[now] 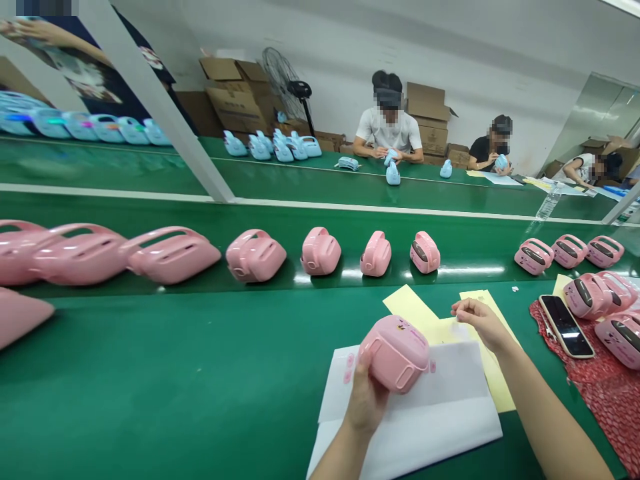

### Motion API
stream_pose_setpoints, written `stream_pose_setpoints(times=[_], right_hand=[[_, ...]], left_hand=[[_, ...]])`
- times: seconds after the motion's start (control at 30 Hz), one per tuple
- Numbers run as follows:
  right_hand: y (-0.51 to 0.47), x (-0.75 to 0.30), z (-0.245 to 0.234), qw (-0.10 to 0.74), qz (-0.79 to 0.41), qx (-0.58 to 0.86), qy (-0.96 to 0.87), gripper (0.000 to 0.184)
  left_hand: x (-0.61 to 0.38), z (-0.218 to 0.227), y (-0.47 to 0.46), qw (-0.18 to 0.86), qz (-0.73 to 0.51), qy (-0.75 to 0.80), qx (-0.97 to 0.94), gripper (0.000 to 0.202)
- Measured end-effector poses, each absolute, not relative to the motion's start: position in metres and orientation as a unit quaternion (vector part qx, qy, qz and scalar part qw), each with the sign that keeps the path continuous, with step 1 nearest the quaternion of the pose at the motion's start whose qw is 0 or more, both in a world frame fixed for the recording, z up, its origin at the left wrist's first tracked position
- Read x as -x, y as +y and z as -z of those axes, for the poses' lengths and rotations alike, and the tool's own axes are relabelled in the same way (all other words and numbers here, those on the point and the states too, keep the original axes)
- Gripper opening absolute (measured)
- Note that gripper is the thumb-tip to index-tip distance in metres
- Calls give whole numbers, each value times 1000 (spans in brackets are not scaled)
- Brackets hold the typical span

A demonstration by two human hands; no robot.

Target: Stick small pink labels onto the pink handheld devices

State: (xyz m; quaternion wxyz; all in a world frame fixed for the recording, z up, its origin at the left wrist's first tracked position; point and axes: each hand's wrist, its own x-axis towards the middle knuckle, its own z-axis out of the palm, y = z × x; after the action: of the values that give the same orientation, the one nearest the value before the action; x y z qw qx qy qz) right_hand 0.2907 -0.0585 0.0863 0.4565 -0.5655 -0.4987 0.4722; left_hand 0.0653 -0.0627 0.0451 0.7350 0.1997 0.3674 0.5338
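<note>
My left hand [367, 397] grips a rounded pink plastic device [395, 353] from below and the left. It is tilted, with small printed marks on its upper face. Beneath it lie white sticker sheets [415, 427] bearing a few small pink stickers [349, 368]. My right hand [477, 320] is raised to the right of the device, apart from it, thumb and fingertips pinched together. Something small and whitish may be at those fingertips, too faint to name. Yellow backing sheets [415, 310] lie behind and below this hand.
Several pink handled devices [320, 252] stand in a row along the green belt [270, 283]. At right, a phone [567, 327] and more pink devices rest on red bubble wrap [600, 400]. Across the line, co-workers [390, 130] handle blue devices [299, 147]. A slanted white post [165, 100] rises at left.
</note>
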Motion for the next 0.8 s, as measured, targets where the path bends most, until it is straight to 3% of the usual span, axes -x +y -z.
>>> stream_pose_setpoints(times=[0.27, 0.43, 0.8], right_hand=[[-74, -232, -150, 410, -515, 471, -587, 19], [-70, -221, -150, 389, -467, 535, -587, 8], [-72, -213, -139, 406, -432, 565, -574, 7]], left_hand=[[-68, -90, -60, 653, -449, 460, -399, 74], [-65, -98, -59, 646, -428, 478, -414, 73], [-68, -100, -61, 637, -430, 485, -417, 72]])
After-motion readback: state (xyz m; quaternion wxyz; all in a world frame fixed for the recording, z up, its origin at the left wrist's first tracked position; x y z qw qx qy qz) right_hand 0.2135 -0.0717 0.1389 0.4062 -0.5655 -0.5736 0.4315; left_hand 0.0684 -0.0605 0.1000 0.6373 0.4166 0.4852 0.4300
